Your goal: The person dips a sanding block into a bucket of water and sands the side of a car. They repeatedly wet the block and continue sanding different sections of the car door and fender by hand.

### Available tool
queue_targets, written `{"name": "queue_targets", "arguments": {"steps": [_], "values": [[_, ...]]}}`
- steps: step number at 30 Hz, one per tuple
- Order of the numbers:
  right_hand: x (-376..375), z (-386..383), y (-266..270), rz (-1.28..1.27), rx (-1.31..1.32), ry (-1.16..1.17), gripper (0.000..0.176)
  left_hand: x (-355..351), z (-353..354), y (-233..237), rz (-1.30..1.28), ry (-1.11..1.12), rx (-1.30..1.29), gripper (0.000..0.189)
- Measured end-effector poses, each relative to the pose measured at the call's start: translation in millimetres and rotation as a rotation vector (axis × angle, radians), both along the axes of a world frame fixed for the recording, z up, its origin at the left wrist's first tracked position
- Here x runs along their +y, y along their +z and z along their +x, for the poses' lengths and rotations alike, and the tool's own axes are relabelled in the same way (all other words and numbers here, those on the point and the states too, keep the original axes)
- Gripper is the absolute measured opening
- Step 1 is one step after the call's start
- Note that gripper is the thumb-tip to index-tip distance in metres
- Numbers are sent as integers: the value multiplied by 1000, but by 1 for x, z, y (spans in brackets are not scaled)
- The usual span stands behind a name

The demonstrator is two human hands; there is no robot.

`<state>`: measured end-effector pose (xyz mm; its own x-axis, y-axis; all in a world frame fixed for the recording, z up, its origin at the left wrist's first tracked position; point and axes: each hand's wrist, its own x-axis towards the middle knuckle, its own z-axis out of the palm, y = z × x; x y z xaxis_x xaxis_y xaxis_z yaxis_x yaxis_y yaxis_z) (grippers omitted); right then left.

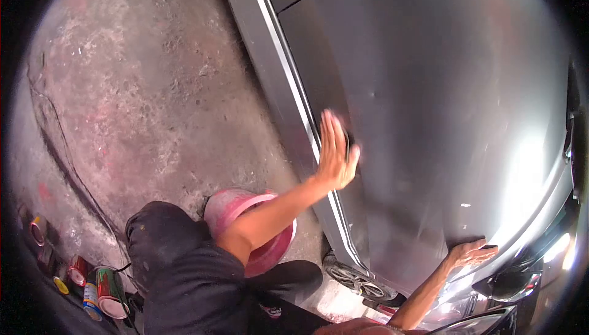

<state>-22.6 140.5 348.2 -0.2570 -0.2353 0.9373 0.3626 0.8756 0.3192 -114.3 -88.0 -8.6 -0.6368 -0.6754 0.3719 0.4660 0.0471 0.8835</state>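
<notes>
- While the person crouched beside it, the silver car panel (429, 120) filled the upper right of the view, sloping down toward the concrete floor (141, 89), with a bright trim strip (288, 83) along its left edge.
- The left hand (336, 151) lay against the panel just beside that strip, fingers stretched almost straight. The palm pressed a small dark pad (350, 143), the thumb hooked at its side. Blur hid whether the pad was truly gripped.
- The right hand (469, 252) rested flat and spread on the panel's lower part. A dark speck showed at its fingertips, too small to identify.
- The panel looked like stiff, smooth, slippery sheet metal fixed to the car, so it probably offered bracing rather than a hold. Flat palms likely suited it, since a hard point could mark the finish.
- The pad seemed light and pliable, best kept under the palm with the thumb at its edge.
- The panel's finish was matt grey with faint smears, and a bright glare sat at the right.
- A pink bucket (270, 246) stood by the knees, and cans (109, 292) were clustered at the lower left.
</notes>
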Motion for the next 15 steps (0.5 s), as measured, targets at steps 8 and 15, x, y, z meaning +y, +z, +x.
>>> {"name": "queue_targets", "arguments": {"steps": [8,15], "values": [[-19,1,-5,-14,17,28,76,-35,-6,18,39,-18,-51,74],[-11,0,-5,-10,17,41,78,-73,-22,30,83,-15,-51,70]]}}
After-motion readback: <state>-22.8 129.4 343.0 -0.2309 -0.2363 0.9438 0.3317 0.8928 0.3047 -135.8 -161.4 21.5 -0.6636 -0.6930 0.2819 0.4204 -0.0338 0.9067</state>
